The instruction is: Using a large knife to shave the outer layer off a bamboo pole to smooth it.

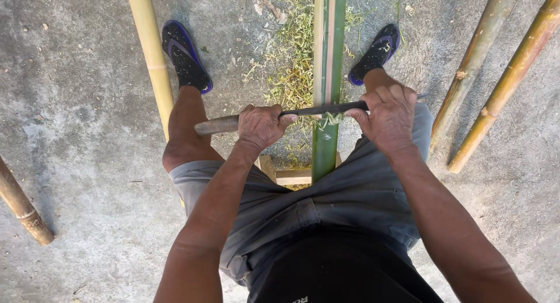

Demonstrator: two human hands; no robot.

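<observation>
Green bamboo pole (328, 46), long, smooth, with a pale stripped band along its length, runs straight away from the seated person, its near end between the knees. Across it lies a long dark metal blade with a worn wooden handle (280, 117); curled shavings cling where blade touches pole. Left hand (261, 125) is wrapped tight around the handle, left of the pole; right hand (389, 116) is clenched over the blade's far end, right of it. Pale fibrous green shavings (289, 63) litter the rough grey concrete floor (76, 104) left of the pole. Yellow bamboo pole (153, 52) lies further left; two brownish poles (496, 75) right, with open concrete between.
</observation>
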